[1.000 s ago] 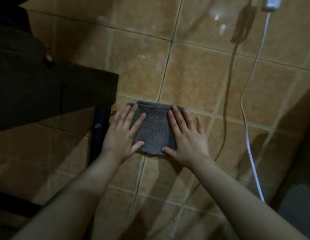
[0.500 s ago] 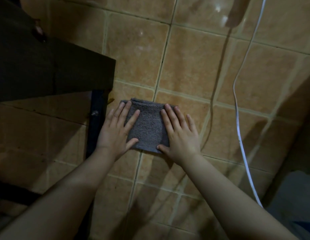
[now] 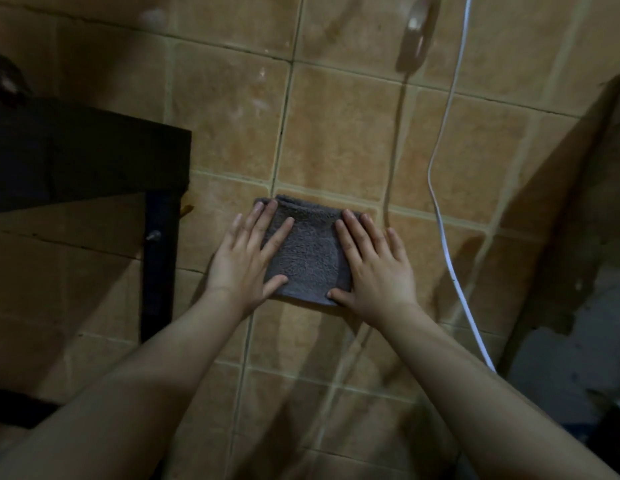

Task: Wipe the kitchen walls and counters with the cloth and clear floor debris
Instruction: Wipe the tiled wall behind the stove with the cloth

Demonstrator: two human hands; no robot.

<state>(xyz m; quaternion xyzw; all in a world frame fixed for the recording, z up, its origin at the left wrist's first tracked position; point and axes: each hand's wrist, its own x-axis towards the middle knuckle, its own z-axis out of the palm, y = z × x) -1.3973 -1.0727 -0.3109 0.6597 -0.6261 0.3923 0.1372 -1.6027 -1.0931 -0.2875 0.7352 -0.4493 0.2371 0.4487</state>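
Both hands, left hand (image 3: 246, 268) and right hand (image 3: 374, 268), lay flat, fingers straight, pressing the folded cloth (image 3: 306, 251) against the tiled wall (image 3: 336, 133) at frame centre. Placement barely differed from a second earlier; wall wiping continued.

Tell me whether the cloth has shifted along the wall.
Yes. The cloth has slid right, widening its gap from the black leg.

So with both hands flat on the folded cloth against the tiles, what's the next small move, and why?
Probably slide the cloth sideways along the tiled wall, away from the dark shelf. The left hand and right hand press it flat with straight fingers, and the white cable hangs further right, so stop short of it.
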